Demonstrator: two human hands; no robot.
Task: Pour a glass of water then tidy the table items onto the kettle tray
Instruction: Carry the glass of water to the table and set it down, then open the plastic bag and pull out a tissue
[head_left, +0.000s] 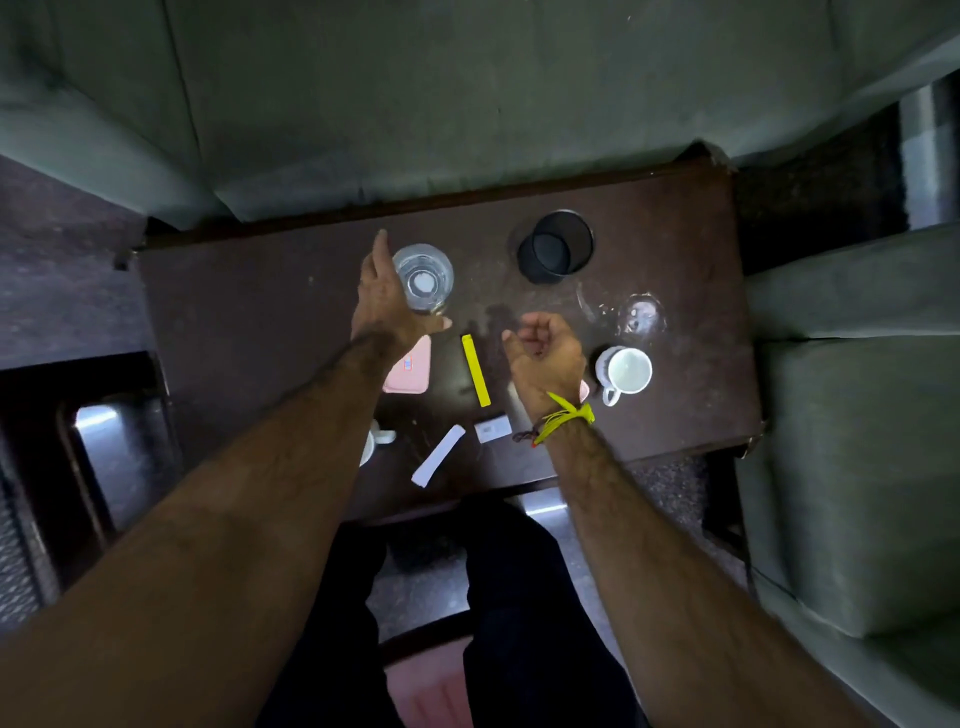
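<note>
A clear glass (423, 278) stands upright at the back of the dark brown table (249, 312). My left hand (384, 296) lies against its left side, fingers stretched straight past it and thumb spread below it, not closed around it. My right hand (545, 353) hovers over the table's middle with its fingers curled in and nothing in them. On the table lie a yellow sachet (476, 370), a pink packet (410, 371), a white sachet (439, 462) and a small white packet (492, 428). I see no kettle or tray.
A black mesh cup (556, 247) stands at the back right, with a second clear glass (641, 314) and a white mug (626, 369) near the right edge. Another white mug (371, 441) is mostly hidden under my left forearm. Grey-green sofas surround the table.
</note>
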